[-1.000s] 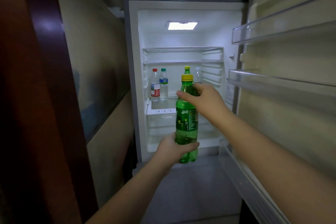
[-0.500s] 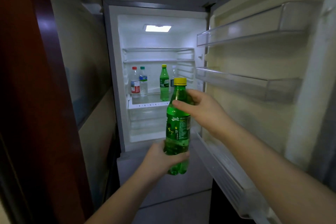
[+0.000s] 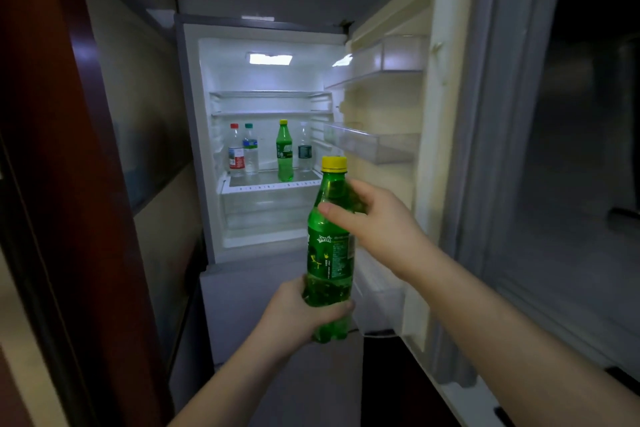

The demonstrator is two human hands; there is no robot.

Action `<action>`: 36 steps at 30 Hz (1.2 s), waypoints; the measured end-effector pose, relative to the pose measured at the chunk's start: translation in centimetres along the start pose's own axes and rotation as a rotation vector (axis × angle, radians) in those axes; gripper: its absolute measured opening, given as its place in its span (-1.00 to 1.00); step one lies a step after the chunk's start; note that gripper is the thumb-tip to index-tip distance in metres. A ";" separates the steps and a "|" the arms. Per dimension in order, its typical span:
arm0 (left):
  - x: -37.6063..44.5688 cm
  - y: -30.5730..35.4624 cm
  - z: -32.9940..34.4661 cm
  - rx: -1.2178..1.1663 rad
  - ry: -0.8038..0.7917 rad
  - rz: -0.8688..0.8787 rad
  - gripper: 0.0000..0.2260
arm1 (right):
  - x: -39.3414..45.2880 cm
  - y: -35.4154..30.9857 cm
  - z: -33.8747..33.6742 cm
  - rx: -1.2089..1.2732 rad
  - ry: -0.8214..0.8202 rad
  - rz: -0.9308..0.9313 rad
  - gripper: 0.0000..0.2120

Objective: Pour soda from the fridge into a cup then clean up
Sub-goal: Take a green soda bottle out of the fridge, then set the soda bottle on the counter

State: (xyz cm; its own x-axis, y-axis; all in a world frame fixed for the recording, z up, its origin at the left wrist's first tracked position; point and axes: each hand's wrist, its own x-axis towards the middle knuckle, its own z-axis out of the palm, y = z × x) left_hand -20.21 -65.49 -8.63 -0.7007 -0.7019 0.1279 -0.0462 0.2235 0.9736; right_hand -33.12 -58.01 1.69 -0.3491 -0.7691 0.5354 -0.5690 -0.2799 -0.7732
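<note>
Green plastic soda bottle, upright at 6 o'clock of the open fridge | left hand wraps its base, right hand curls round its shoulder | looks nearly full: weighty, stiff, maybe cold-slick; label band grips best.

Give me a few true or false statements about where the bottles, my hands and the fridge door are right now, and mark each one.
1. Both hands hold the green plastic soda bottle with the yellow cap. True: the left hand grips its base and the right hand its shoulder.
2. The held bottle's cap is off. False: the yellow cap is on.
3. The white fridge door is shut. False: it stands open to the right.
4. A second green bottle stands on the fridge shelf. True.
5. Only one clear water bottle is on that shelf. False: a red-capped one and a teal-capped one stand on the left.
</note>
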 end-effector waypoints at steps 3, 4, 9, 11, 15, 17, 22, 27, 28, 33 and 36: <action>-2.7 0.7 2.8 -0.021 -0.035 -0.006 -0.71 | -3.2 -1.0 -2.3 -0.016 0.024 0.000 -0.75; -3.4 0.9 3.7 -0.022 -0.044 -0.005 -0.71 | -4.2 -1.2 -3.1 -0.023 0.031 0.008 -0.74; -5.9 1.7 8.5 -0.020 -0.098 0.009 -0.66 | -8.9 -2.5 -7.6 -0.046 0.059 0.047 -0.70; -6.6 2.0 10.3 -0.012 -0.133 0.014 -0.64 | -10.5 -3.0 -9.4 -0.068 0.078 0.058 -0.70; -7.7 3.0 13.7 -0.018 -0.190 0.028 -0.51 | -13.3 -3.5 -12.6 -0.099 0.129 0.073 -0.71; -8.1 3.2 15.4 -0.031 -0.223 0.027 -0.54 | -14.6 -3.6 -14.1 -0.094 0.152 0.080 -0.72; -8.3 4.1 19.8 -0.041 -0.360 0.027 -0.59 | -17.8 -3.4 -18.0 -0.154 0.257 0.113 -0.72; -7.9 4.9 24.5 -0.041 -0.522 0.053 -0.59 | -21.3 -3.5 -21.8 -0.215 0.410 0.195 -0.73; -8.0 5.1 25.5 -0.058 -0.556 0.058 -0.63 | -22.0 -3.7 -22.4 -0.230 0.443 0.212 -0.71; -8.5 6.4 29.8 -0.102 -0.704 0.090 -0.73 | -24.8 -4.9 -25.1 -0.344 0.561 0.299 -0.66; -8.9 6.6 32.2 -0.099 -0.785 0.097 -0.72 | -26.5 -5.8 -26.1 -0.402 0.625 0.320 -0.75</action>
State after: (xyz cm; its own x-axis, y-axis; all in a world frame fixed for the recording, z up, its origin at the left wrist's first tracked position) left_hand -37.21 -35.97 -9.44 -0.9969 0.0074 0.0784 0.0785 0.1727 0.9818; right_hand -39.99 -20.98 0.85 -0.8243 -0.2805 0.4919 -0.5538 0.2186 -0.8034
